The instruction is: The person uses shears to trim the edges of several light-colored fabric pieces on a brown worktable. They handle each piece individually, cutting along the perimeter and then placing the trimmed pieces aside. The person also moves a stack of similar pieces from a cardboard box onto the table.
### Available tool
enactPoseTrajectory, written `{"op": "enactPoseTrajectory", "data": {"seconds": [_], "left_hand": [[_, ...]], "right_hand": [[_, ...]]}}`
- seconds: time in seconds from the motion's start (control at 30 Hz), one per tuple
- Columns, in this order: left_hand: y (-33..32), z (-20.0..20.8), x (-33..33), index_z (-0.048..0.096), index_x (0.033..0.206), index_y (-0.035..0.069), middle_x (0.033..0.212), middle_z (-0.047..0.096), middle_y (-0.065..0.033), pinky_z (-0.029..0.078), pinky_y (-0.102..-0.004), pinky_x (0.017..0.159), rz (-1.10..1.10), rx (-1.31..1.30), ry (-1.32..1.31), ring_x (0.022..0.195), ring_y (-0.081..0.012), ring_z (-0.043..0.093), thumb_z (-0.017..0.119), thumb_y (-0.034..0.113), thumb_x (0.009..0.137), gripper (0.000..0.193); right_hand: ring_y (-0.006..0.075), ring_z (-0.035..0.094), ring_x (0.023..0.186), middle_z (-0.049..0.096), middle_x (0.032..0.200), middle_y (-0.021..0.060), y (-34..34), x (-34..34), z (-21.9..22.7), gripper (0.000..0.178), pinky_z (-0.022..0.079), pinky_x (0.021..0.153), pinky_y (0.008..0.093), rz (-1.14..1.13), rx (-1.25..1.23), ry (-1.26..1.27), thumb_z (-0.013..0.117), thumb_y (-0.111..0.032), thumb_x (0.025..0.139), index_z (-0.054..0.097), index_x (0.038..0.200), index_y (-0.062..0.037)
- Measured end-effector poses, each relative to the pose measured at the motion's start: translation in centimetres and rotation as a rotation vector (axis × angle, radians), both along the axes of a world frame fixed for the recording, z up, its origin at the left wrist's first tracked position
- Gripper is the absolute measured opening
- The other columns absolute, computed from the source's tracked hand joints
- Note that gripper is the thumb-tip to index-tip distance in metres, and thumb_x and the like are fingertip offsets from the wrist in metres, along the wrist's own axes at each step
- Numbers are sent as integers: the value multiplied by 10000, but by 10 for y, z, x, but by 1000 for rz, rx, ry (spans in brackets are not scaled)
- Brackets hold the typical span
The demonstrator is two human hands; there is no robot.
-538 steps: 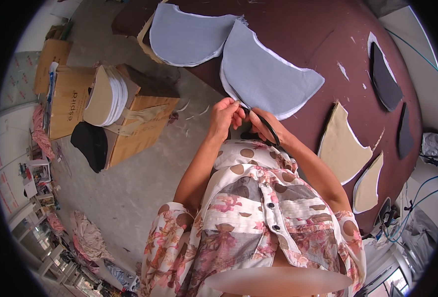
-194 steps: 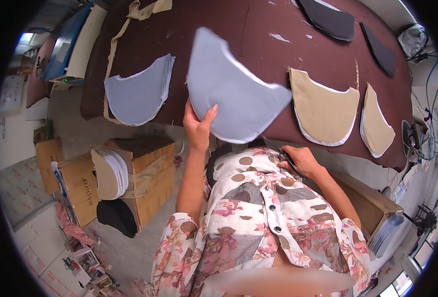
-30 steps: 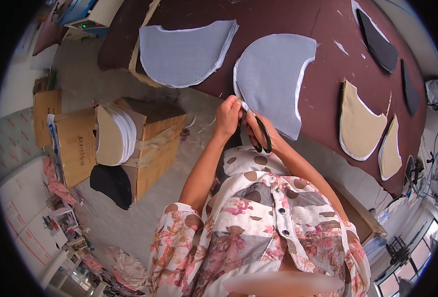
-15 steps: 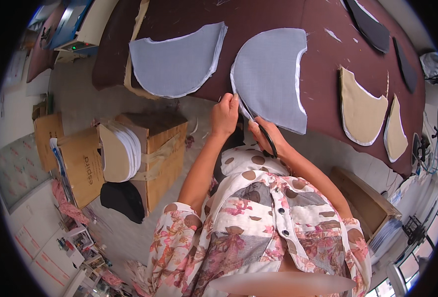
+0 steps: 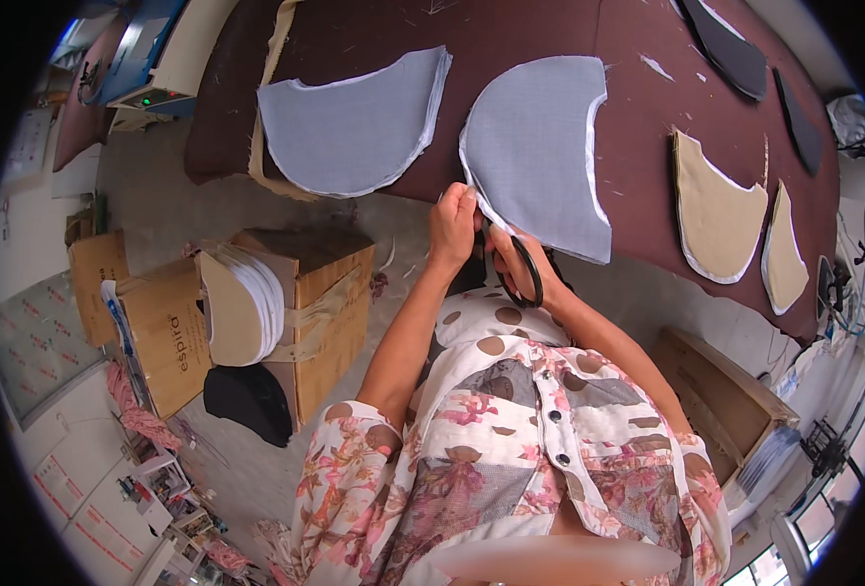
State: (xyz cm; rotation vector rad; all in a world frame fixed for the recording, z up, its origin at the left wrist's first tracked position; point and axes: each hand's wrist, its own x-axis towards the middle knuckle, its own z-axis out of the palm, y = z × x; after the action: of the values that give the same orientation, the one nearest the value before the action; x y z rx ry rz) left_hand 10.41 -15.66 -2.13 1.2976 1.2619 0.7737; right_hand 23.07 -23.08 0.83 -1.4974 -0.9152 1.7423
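Biggest first: maroon table (image 5: 637, 195) fills the space ahead of the fingers, near edge just past them. Cardboard box (image 5: 330, 332) sits well off to their left, pale pieces piled at its side. The piece in hand is the gray-blue panel (image 5: 535, 151), starting right at the fingers and running forward and right, near end out past the table edge; can't tell if the far part rests on anything. Similar gray-blue stack (image 5: 349, 127) lies ahead-left of the fingers, beige stack (image 5: 717, 210) well to their right. Left hand (image 5: 452, 225): fingers closed in a pinch on the panel's near-left rim. Right hand (image 5: 522, 264): fingers wrapped on the black scissors (image 5: 528, 269), just right of the left fingertips; blade gap too small to read from where I stand. White edging (image 5: 486, 210) runs between the two hands. Handling, my read: panel is light, soft-faced, stiff enough to keep its outline one-handed, low slip, not fragile, though the rim could fray or pucker. Best hold: thumb-and-finger pinch on the rim close to the blades, skin clear of them; flat palm under the middle for carrying.
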Motion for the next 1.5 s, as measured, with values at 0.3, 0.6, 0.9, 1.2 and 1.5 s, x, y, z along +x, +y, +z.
{"op": "enactPoseTrajectory", "data": {"seconds": [0.3,0.6,0.9,1.2,1.5], "left_hand": [[-14,11,8,459,693,38,533,444,8,341,-262,455,-29,-13,0,497,-71,406,438,214,938,302],[-20,0,8,481,706,61,547,444,33,304,-221,442,-59,-79,-85,493,-40,384,449,221,937,283],[-5,15,8,512,733,34,528,539,-110,409,-379,492,-34,22,266,494,-263,559,453,363,926,385],[-4,-6,15,490,781,42,629,555,-200,409,-469,531,20,336,371,624,-414,554,441,221,915,229],[-6,-5,9,475,717,30,519,491,-70,371,-331,442,70,84,60,454,-169,489,439,209,930,281]], "right_hand": [[140,469,447,438,541,20,9,4,6,486,414,458,285,47,-28,-71,371,-503,918,531,873,-47],[103,436,535,450,614,7,-6,10,-4,430,383,494,284,-21,57,-122,429,-463,920,537,882,-49],[163,523,528,478,612,47,-12,22,-14,537,435,516,301,156,9,-238,338,-548,916,505,924,-37],[175,508,477,456,553,48,3,19,0,610,433,484,315,260,36,-281,294,-590,902,511,851,-22],[153,474,502,458,561,44,8,6,4,525,404,503,305,74,52,-180,381,-494,926,522,823,1]]}}
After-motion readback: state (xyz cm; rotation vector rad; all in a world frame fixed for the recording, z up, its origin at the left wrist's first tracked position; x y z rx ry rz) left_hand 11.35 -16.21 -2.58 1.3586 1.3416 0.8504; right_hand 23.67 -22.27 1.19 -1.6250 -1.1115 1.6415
